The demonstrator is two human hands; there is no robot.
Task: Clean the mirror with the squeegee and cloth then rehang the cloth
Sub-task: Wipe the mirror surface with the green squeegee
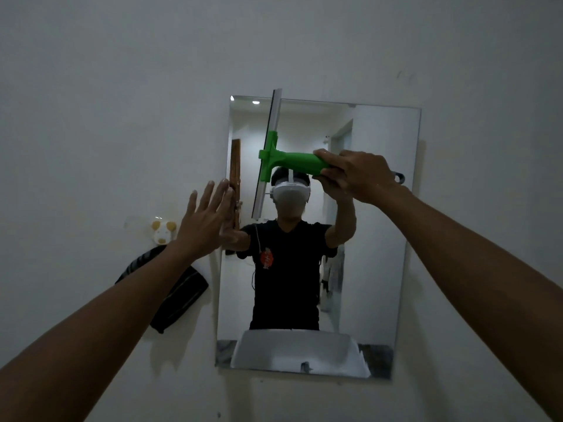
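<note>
A frameless rectangular mirror (pixel 374 239) hangs on the white wall. My right hand (pixel 359 175) grips the green handle of a squeegee (pixel 286 161). Its long blade stands nearly upright against the upper left part of the glass, the top end reaching just past the mirror's upper edge. My left hand (pixel 204 220) is flat with fingers spread, its fingertips touching the mirror's left edge. A dark striped cloth (pixel 179 296) hangs on the wall left of the mirror, partly hidden behind my left forearm.
A small white and yellow hook holder (pixel 163 231) is stuck to the wall above the cloth. The mirror reflects a person in a black shirt, a white basin at the bottom, and a doorway behind.
</note>
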